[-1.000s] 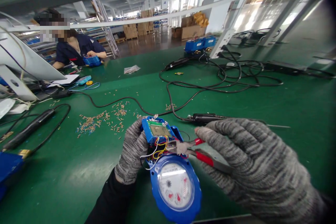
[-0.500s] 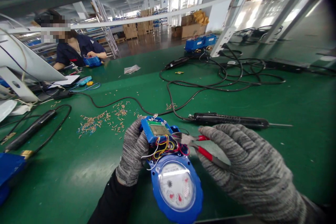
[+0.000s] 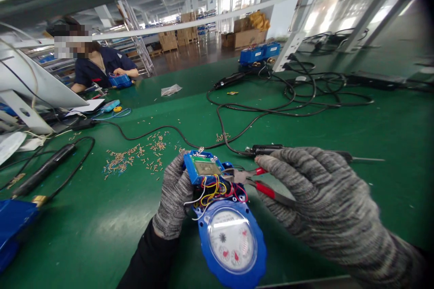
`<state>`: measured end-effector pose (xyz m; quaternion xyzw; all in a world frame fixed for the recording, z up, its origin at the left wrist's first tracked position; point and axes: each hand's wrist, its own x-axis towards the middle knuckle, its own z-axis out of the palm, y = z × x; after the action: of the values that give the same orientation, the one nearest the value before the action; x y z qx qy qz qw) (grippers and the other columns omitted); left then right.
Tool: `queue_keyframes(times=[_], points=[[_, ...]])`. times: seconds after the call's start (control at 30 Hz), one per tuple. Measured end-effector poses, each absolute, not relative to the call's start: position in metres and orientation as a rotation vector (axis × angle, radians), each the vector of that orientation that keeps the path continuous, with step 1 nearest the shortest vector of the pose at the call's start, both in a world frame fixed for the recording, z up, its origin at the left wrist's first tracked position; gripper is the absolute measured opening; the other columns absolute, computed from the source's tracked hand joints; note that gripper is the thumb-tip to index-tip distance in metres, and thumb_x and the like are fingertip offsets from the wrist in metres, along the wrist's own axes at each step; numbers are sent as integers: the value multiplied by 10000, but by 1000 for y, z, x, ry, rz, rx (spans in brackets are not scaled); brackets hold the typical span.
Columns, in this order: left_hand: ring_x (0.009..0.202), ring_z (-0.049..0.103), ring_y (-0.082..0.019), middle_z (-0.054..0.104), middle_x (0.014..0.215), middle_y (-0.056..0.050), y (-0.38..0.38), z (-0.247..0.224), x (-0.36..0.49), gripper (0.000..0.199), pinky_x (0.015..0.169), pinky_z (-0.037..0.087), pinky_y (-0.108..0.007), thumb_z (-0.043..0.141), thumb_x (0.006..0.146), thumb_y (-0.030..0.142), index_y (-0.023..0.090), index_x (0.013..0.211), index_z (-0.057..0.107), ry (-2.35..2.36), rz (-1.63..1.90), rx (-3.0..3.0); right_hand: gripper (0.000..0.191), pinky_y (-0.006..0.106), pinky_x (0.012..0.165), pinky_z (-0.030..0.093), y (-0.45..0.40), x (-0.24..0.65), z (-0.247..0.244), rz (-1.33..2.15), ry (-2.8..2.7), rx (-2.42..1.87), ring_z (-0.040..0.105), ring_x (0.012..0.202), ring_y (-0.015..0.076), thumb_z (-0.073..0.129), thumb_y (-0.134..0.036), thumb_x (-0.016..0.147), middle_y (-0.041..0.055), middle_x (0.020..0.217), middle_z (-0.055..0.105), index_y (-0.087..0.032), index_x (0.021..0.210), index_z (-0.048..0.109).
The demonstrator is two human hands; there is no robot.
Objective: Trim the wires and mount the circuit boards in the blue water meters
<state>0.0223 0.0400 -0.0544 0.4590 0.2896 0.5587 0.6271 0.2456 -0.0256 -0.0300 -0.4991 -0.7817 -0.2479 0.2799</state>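
In a grey knitted glove, my left hand [image 3: 174, 198] grips the side of a small blue housing [image 3: 192, 169] with a display in it. Yellow, red and white wires [image 3: 212, 192] run between that housing and a round blue meter [image 3: 232, 241] with a clear dial, lying below it. My right hand [image 3: 315, 203], gloved too, is closed around red-handled pliers [image 3: 266, 188]. Their jaws are at the wires by the right edge of the housing; what lies between the jaws is too small to tell.
A black electric screwdriver [image 3: 264, 149] lies behind my right hand, its cable looping back. Small screws [image 3: 118, 162] are scattered on the green table [image 3: 101, 226]. Another blue unit [image 3: 15, 221] stands at left. Across the table, a person [image 3: 101, 65] holds a blue unit.
The meter and both hands appear slightly further right in view. My right hand now covers more of the black screwdriver. The pliers' jaws stay at the wires.
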Motion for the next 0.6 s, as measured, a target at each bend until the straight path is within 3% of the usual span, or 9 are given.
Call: queue_keyframes(times=[0.43, 0.6], points=[[769, 762, -159, 798, 871, -18, 42, -56, 23, 232, 703, 613, -210, 826, 748, 342, 212, 929, 765, 680, 1298, 1051, 392, 546, 812, 546, -33, 240, -32, -551, -1967, -1310, 638, 962, 354, 714, -293, 827, 154, 1074, 670, -174, 1174, 577], [822, 757, -200, 786, 972, -58, 37, -55, 21, 307, 745, 622, -288, 802, 764, 285, 200, 1049, 729, 825, 1306, 1065, 313, 446, 793, 565, -48, 214, -36, -282, -2022, -1166, 658, 968, 280, 521, -292, 940, 143, 1065, 693, -154, 1218, 564]])
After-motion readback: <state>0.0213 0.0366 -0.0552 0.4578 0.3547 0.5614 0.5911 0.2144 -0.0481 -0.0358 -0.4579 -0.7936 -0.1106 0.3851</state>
